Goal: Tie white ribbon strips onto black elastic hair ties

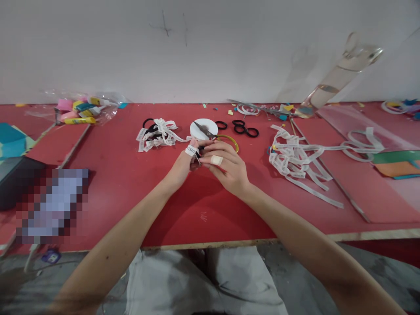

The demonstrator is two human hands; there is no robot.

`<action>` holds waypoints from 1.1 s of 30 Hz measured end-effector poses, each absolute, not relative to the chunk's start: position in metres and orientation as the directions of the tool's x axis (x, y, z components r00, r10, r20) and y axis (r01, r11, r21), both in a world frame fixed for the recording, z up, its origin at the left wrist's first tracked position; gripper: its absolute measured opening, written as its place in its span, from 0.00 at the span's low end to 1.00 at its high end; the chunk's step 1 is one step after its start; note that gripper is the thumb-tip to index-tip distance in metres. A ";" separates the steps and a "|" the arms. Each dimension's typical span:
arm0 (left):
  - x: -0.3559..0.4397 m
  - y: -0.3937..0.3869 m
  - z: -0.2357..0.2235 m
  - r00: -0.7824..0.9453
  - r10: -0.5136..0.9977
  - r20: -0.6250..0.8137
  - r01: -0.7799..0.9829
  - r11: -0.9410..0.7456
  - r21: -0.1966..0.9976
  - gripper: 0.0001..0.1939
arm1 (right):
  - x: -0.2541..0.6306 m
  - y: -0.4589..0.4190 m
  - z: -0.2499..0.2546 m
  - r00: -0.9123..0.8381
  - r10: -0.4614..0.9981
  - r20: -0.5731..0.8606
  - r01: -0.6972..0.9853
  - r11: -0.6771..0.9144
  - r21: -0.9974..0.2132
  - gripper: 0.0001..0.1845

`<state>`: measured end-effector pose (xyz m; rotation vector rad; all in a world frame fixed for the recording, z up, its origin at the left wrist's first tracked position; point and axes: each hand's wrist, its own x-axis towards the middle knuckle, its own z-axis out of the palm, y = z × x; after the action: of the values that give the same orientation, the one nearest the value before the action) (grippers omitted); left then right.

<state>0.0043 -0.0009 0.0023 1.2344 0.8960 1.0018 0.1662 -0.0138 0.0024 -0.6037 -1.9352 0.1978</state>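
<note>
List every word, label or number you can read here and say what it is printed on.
"HISH" or similar: partly legible on the white ribbon wrapped over the left hand thumb; uncertain.
Print on the ribbon pile behind the hands: too small to read.
Print on the ribbon heap to the right: too small to read.
Labels on the glue tubes in the bag: blurred.

Just beyond the grip the scissors show dull metal blades on a smooth white plastic spool, printed white woven ribbon lies matt to its right, on a matt red table
</note>
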 end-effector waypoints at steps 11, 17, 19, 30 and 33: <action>0.005 -0.015 0.019 0.293 0.948 0.125 0.005 -0.132 0.991 0.29 | 0.169 -0.020 0.009 -0.374 0.420 0.827 0.203 0.907 -0.369 0.12; 0.004 -0.018 0.020 0.197 0.919 0.341 0.174 -0.375 0.910 0.28 | 0.167 -0.023 0.012 -0.311 0.477 0.822 0.274 0.873 -0.403 0.10; 0.003 -0.018 0.019 0.175 0.893 0.414 0.224 -0.446 0.867 0.27 | 0.165 -0.023 0.011 -0.255 0.476 0.841 0.322 0.862 -0.391 0.12; 0.006 -0.022 0.017 0.167 0.862 0.478 0.444 -0.498 0.745 0.22 | 0.157 -0.024 0.001 -0.246 0.410 0.878 0.509 0.826 -0.244 0.10; 0.006 -0.023 0.016 0.173 0.862 0.477 0.516 -0.492 0.702 0.21 | 0.157 -0.024 0.003 -0.240 0.392 0.888 0.552 0.807 -0.207 0.10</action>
<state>0.0061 -0.0228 0.0158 2.0757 1.3035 1.2457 0.1572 -0.0242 0.0026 -0.7165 -1.8647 -0.1777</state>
